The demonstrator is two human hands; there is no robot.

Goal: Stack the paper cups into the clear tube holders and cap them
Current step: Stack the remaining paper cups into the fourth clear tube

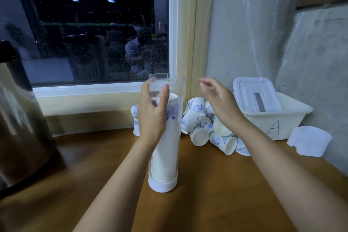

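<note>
Tube holder [164, 156] upright on table [207, 198], gripped near top by left hand [152, 118]; right hand [220, 103], loosely curled, seemingly empty though blurred, nearer loose cups [199, 134] just right of tube.

Right hand [220, 103] motion-blurred at fingertips; whether it pinched anything, unclear. Left hand [152, 117] hid part of tall clear plastic tube holder [163, 160]. Holder half-hid white blue-printed paper cups [135, 112] behind it. Shiny steel bin [20, 118] cut off by left edge.

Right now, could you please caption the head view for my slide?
Left hand grips a clear tube of stacked cups; right hand hovers above loose cups.
</note>
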